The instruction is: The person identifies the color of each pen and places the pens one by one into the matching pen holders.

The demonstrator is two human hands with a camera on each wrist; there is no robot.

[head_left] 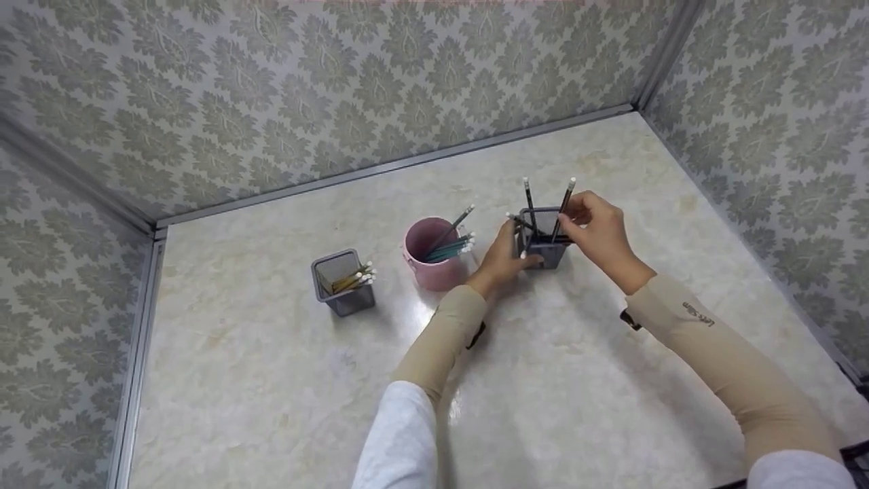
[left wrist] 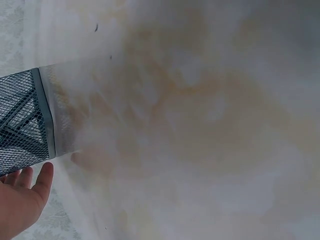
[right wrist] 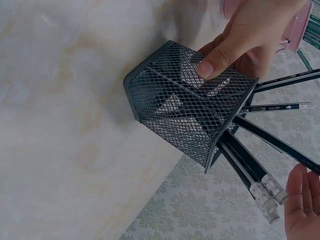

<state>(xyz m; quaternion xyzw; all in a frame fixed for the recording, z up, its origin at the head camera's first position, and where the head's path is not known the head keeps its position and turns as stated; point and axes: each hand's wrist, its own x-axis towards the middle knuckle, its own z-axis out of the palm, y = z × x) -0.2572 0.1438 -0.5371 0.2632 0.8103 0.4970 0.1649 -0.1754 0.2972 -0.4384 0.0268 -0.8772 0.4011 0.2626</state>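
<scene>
A dark mesh pencil holder (head_left: 548,257) stands on the table with several black, white-tipped pencils leaning in it. My left hand (head_left: 501,259) grips its left side, the thumb across the front face as the right wrist view shows. Over the holder's right rim, my right hand (head_left: 599,223) pinches a black pencil (head_left: 565,200) that stands nearly upright, its lower end inside. In the right wrist view, more black pencils (right wrist: 250,162) stick out past the rim near my right fingers. Only part of the mesh holder (left wrist: 22,120) shows in the left wrist view.
Left of my left hand stands a pink cup (head_left: 438,275) with several green pencils (head_left: 448,250). Farther left, another mesh holder (head_left: 349,302) contains several yellowish pencils (head_left: 349,280). Patterned walls (head_left: 380,81) border the pale marbled table (head_left: 271,380) at the back and sides.
</scene>
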